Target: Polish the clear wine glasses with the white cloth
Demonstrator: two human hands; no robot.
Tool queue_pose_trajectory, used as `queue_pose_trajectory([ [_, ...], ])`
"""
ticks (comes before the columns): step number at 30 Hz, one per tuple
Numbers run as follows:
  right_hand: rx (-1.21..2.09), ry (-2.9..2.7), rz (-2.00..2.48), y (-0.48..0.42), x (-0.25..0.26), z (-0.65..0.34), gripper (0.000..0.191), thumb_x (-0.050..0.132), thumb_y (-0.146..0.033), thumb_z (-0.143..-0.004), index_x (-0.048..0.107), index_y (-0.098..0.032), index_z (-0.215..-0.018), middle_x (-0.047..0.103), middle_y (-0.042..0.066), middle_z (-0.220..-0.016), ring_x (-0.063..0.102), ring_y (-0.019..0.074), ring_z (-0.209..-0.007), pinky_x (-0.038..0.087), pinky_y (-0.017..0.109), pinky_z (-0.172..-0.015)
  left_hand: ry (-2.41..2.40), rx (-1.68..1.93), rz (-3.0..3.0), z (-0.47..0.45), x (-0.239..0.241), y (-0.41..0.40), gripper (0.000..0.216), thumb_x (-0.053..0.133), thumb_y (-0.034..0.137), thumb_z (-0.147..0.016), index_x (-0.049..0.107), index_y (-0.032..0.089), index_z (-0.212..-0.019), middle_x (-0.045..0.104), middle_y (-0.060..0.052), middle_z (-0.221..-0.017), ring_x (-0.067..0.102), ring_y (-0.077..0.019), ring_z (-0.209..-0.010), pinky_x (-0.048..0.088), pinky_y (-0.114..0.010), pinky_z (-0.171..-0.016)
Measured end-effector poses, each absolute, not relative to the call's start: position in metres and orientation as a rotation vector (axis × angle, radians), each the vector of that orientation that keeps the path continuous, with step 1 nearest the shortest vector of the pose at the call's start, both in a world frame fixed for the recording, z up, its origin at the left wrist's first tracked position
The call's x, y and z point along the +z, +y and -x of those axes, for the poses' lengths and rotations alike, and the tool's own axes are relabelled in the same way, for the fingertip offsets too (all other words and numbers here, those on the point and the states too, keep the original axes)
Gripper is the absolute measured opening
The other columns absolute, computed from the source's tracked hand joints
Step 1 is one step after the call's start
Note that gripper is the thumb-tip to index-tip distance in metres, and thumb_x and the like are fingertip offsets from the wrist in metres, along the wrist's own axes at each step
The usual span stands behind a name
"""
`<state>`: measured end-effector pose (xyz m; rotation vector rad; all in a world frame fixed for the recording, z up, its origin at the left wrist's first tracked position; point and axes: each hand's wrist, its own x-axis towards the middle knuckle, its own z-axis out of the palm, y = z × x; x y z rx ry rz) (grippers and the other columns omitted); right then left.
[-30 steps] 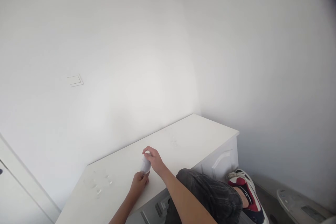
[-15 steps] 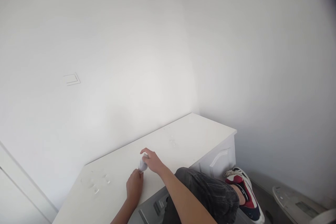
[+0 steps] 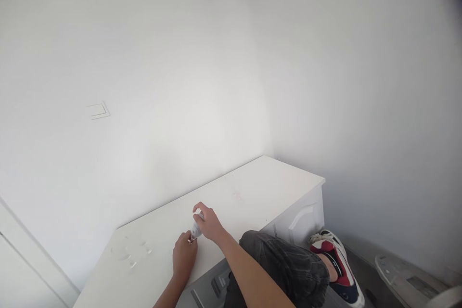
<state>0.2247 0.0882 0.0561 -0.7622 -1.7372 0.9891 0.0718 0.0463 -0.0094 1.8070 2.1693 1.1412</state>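
Note:
A small pale grey, partly see-through rounded object (image 3: pixel 196 230) is held tilted between my hands, just above the white cabinet top (image 3: pixel 285 178). From above, my right hand (image 3: pixel 210 225) curls its fingers around the upper part, hiding some of it. My left hand (image 3: pixel 185 256) is closed at the lower end, its thumb and fingers pinched together around a small shiny bit there. What kind of object this is cannot be made out. Several small clear pieces (image 3: pixel 133 264) lie on the cabinet top to the left, and a faint clear piece (image 3: pixel 237 196) lies farther right.
White walls meet in the corner behind the cabinet. A wall switch (image 3: pixel 98 110) is on the left wall. My bent leg in dark trousers (image 3: pixel 277 262) lies against the cabinet front, with a red, white and navy shoe (image 3: pixel 341 269). A pale appliance (image 3: pixel 407 281) stands at lower right.
The grey object has turned slightly between my hands, and the shiny bit at my left fingertips shows more now. Both hands stay in almost the same place.

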Motion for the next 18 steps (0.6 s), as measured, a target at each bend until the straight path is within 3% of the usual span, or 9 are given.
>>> queue_pose_trajectory([
  [5,0.895,-1.773,0.808,0.086,0.057,-0.225,0.019,0.045,-0.031,-0.093,0.059,-0.026,-0.106,0.038,-0.005,-0.061,0.041,0.0129,-0.06,0.033,0.022,-0.058,1.999,1.241,-1.777,-0.064,-0.011,0.052,0.015,0.056,0.031,-0.076,0.06,0.023,-0.064,0.062,-0.002,-0.058,0.057,-0.0227,-0.059,0.036,-0.03,-0.06],
  [9,0.66,-1.864,0.809,0.082,0.059,-0.226,0.017,0.048,-0.028,-0.093,0.062,-0.026,-0.103,0.05,-0.001,-0.066,0.049,0.0196,-0.084,0.037,0.028,-0.077,1.895,1.176,-1.631,-0.056,-0.016,0.059,0.023,0.058,0.04,-0.076,0.061,0.021,-0.063,0.061,0.0,-0.049,0.054,-0.0192,-0.043,0.037,-0.028,-0.049],
  [12,0.576,-1.928,0.73,0.081,0.062,-0.227,0.017,0.046,-0.022,-0.094,0.06,-0.026,-0.104,0.06,-0.001,-0.079,0.051,0.018,-0.083,0.035,0.033,-0.088,1.777,1.131,-1.553,-0.051,-0.018,0.062,0.031,0.061,0.046,-0.075,0.061,0.019,-0.061,0.064,-0.002,-0.05,0.05,-0.0154,-0.035,0.036,-0.026,-0.042],
  [18,0.519,-1.951,0.649,0.081,0.064,-0.227,0.016,0.047,-0.018,-0.094,0.059,-0.024,-0.104,0.066,0.0,-0.094,0.056,0.0161,-0.087,0.03,0.034,-0.095,1.521,1.081,-1.479,-0.047,-0.014,0.057,0.052,0.063,0.066,-0.073,0.07,0.015,-0.08,0.069,-0.007,-0.056,0.064,-0.0213,-0.051,0.048,-0.029,-0.05],
])
